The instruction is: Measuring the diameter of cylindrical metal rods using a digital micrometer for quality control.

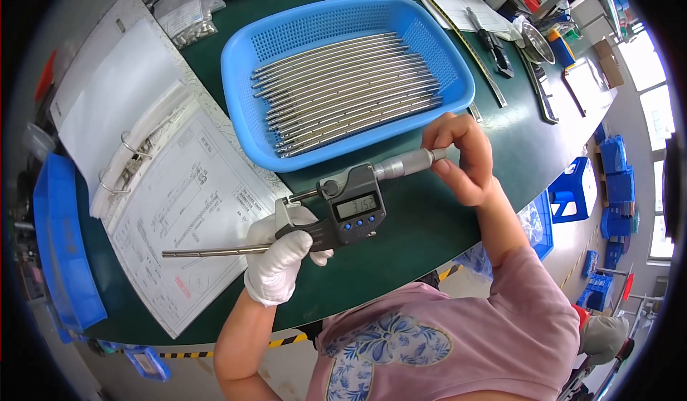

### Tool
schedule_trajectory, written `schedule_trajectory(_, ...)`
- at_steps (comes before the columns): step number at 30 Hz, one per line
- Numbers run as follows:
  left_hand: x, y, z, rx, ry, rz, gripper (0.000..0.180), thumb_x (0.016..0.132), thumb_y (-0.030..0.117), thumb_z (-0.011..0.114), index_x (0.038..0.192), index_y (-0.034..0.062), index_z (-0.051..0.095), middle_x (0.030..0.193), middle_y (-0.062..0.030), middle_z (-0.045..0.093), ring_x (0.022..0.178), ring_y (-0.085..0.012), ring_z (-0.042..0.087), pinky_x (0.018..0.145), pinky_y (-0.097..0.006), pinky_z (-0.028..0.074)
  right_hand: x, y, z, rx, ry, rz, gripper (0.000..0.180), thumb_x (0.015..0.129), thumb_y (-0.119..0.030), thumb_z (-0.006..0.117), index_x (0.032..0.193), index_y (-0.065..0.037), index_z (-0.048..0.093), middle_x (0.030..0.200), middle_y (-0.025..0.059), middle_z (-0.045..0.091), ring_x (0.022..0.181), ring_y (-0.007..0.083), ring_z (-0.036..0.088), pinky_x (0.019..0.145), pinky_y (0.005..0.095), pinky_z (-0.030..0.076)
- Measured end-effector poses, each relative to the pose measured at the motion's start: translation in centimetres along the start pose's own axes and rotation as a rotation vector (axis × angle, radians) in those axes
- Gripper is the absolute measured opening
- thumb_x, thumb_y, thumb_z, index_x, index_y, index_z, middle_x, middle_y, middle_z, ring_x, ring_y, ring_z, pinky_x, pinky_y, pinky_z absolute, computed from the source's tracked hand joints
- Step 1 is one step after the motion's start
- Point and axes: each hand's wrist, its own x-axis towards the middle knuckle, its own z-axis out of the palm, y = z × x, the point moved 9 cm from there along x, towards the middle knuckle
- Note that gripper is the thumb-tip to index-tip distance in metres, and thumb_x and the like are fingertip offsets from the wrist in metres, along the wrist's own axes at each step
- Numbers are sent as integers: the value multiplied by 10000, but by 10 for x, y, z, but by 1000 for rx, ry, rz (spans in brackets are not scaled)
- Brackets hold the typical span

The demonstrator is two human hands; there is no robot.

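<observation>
My left hand (275,266), in a white glove, is closed around the frame of a digital micrometer (356,202) with a lit display and blue buttons. A thin metal rod (207,252) with small holes is also in that hand and sticks out to the left. My bare right hand (465,159) pinches the end of the micrometer's silver thimble (406,165) between thumb and fingers. The glove partly hides the measuring jaws, so I cannot tell exactly how the rod sits there. Just beyond, a blue plastic basket (236,89) holds several similar rods (351,89) lying side by side.
An open ring binder with a technical drawing (204,208) lies at the left, beside a blue tray (63,240). Bagged parts (187,23) sit at the far left. A caliper (494,49), a yellow-edged ruler (465,43) and a metal bowl (537,43) are at the far right.
</observation>
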Motion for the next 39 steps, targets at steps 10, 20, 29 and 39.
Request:
schedule_trajectory(10, -2, -1, -1, 29, -16, -2, 282, 738, 159, 592, 850, -92, 533, 723, -148, 584, 602, -169, 560, 539, -254, 463, -7, 8, 1, 22, -132, 43, 223, 813, -207, 466, 691, -21, 467, 620, 59, 503, 514, 160, 464, 483, 252, 362)
schedule_trajectory(20, 3, -4, 2, 49, -46, -34, 277, 736, 111, 613, 891, -96, 513, 700, -125, 581, 572, -159, 575, 549, -266, 491, -9, 17, 4, 62, -213, 116, 222, 746, -211, 482, 728, 8, 451, 636, 80, 472, 533, 164, 434, 501, 239, 345)
schedule_trajectory(29, 0, -9, -3, 22, 6, -74, 264, 731, 84, 621, 906, -81, 511, 668, -97, 565, 559, -169, 577, 575, -288, 504, -15, 19, 11, 51, -341, 160, 206, 688, -175, 498, 746, 11, 429, 629, 73, 457, 544, 162, 421, 506, 250, 336)
schedule_trajectory(39, 1, -9, -4, 36, 7, -55, 267, 728, 76, 625, 912, -77, 507, 647, -79, 551, 540, -163, 568, 601, -322, 517, -4, 12, -1, 175, -37, 121, 193, 712, -187, 483, 691, 1, 444, 587, 60, 448, 510, 149, 422, 486, 250, 332)
